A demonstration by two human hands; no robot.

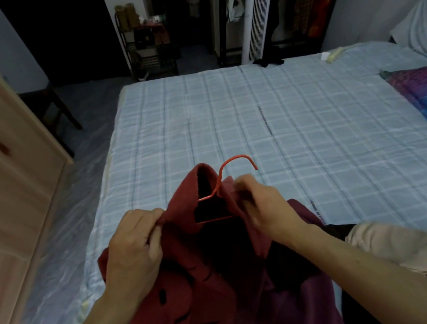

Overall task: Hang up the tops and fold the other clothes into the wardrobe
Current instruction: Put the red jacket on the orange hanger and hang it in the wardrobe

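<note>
Fingers (154,239) on coat (201,299) collar, beside hanger (218,183)

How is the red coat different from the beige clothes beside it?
The red coat is dark red; the beige garment is pale. The left hand and right hand hold the red coat up; the beige garment lies on the bed, unheld. The red coat has an orange hanger in its neck; the beige garment has none. Both are at the bed's near edge.

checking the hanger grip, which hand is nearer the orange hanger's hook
Right. The right hand pinches the coat just below the hanger hook; the left hand grips the coat farther left.
</note>
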